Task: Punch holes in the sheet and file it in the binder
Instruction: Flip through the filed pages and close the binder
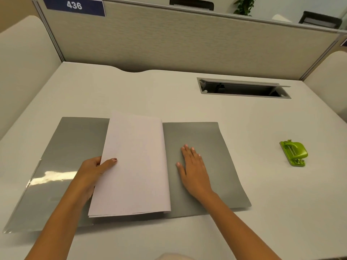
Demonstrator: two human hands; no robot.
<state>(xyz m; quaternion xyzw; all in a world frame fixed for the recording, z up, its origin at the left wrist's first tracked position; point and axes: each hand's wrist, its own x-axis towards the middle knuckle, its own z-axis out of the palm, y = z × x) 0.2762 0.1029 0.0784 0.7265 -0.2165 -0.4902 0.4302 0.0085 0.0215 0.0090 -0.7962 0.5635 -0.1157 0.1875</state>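
Note:
A grey binder (206, 132) lies open and flat on the desk in front of me. A stack of white sheets (135, 166) stands lifted over its middle, hinged along the spine on the right. My left hand (92, 171) grips the stack's left edge, thumb on top and fingers underneath. My right hand (193, 166) rests flat, fingers straight, on the binder's right cover. A green hole punch (293, 152) sits on the desk far to the right, apart from both hands.
The white desk (169, 94) has an open cable tray slot (244, 88) at the back right. A beige partition wall (187, 40) closes the far side, with a blue "436" sign (74, 5) at top left.

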